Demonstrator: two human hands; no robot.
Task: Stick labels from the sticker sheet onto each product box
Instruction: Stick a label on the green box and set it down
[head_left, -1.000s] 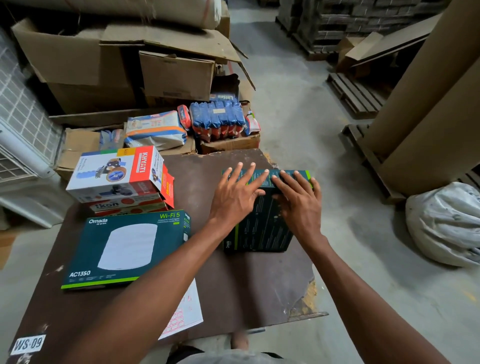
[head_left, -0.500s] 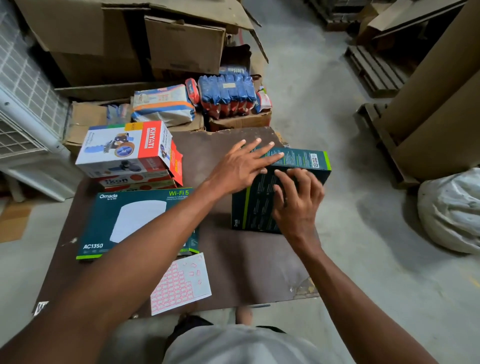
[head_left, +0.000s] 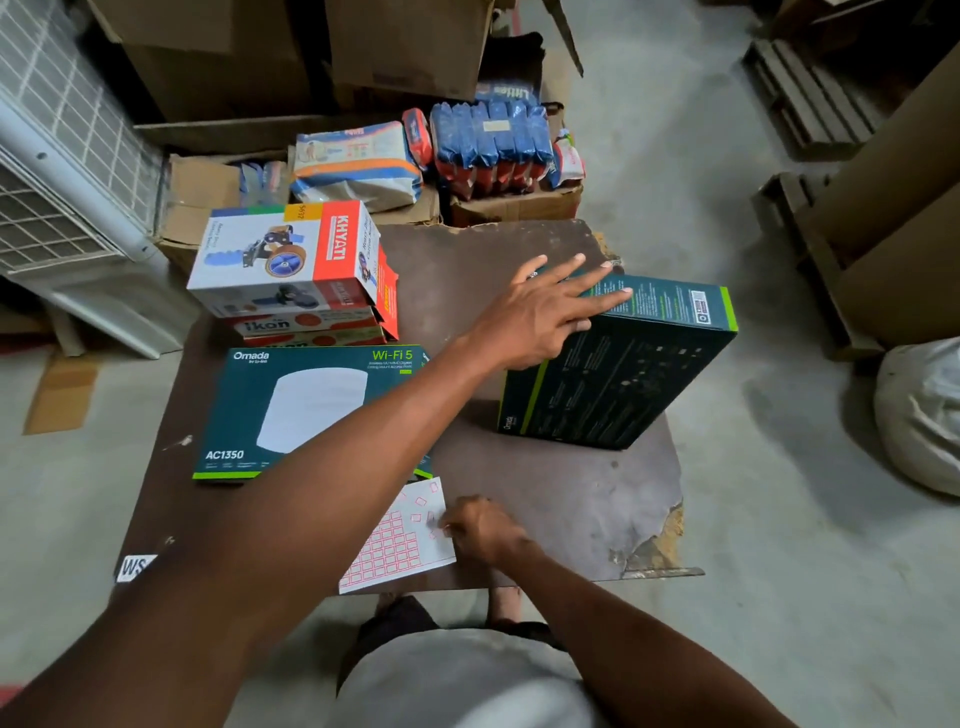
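The left hand (head_left: 540, 317), fingers spread flat, is pressed on the dark green box (head_left: 618, 364) right of centre on the table (head_left: 571, 493). At lower centre the right hand (head_left: 480, 527) is curled on the sticker sheet (head_left: 400, 540); whether a label is pinched cannot be told. A teal Omada box (head_left: 306, 410) lies at left.

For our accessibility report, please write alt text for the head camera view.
A person's left hand rests on a dark green Omada box while the right hand picks at a sticker sheet on a brown table; another Omada Wi-Fi 5 box lies left.
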